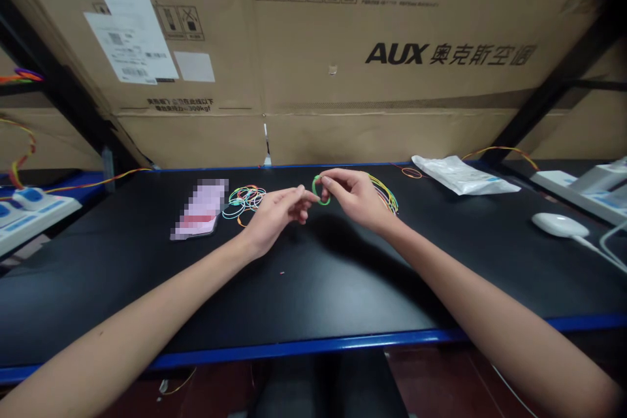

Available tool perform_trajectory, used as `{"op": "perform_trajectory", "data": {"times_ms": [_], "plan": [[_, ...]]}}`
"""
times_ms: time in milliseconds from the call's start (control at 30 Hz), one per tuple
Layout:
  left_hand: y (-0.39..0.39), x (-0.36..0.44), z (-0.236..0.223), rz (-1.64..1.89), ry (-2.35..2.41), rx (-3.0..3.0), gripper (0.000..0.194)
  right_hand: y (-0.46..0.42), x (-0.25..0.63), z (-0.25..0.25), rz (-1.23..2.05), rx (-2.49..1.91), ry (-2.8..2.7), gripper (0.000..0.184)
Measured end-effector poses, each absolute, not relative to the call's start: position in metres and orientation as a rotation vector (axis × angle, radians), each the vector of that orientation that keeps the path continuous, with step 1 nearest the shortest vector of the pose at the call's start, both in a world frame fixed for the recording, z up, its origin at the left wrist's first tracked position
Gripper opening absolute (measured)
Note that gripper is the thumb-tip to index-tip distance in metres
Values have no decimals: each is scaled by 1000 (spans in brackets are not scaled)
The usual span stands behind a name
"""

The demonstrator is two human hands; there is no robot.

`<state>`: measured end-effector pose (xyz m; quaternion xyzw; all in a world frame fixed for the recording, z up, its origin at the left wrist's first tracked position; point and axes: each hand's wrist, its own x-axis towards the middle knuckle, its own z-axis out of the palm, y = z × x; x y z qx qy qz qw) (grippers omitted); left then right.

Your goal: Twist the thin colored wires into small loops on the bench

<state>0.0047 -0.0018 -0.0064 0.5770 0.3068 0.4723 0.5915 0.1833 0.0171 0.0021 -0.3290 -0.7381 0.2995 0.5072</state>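
Observation:
A small loop of green wire (314, 191) is pinched between the thumb and fingers of my right hand (353, 197), above the black table. From the left, my left hand (277, 214) reaches up to the loop. Its index fingertip meets the loop's edge, the thumb lies close along the index finger and the other fingers are curled in. Whether anything is between them is hidden. Behind my right hand lies a bundle of yellow, green and other coloured wires (386, 191), partly covered. Loose coils of white, light blue, red and orange wire (241, 199) lie behind my left hand.
A phone (200, 209) lies left of the coils. At the back right is a white plastic packet (460, 174), with a white rounded device (559, 225) and its cable nearer. Power strips (39, 215) stand at both sides. A large cardboard box (304, 78) closes the back.

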Motion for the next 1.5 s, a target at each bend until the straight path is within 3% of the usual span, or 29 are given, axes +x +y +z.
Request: {"op": "perform_trajectory", "data": {"times_ms": [333,833,1000,1267,1367,1500], "plan": [[-6,2,5,730,499,876,30,12,183,-3,547,-725,-1941,19],[-16,2,6,632,440,1081,21,9,182,-3,590,-684,-2008,20],[-13,7,-1,768,715,1445,31,14,195,6,291,-737,-2209,20],[-13,7,-2,1038,1063,2081,29,-11,179,8,-199,-1066,-2274,27],[-15,6,3,955,954,1747,27,-13,177,8,-168,-1080,-2212,26],[-19,5,11,701,569,1055,25,-1,187,6,130,-797,-2133,21]]}}
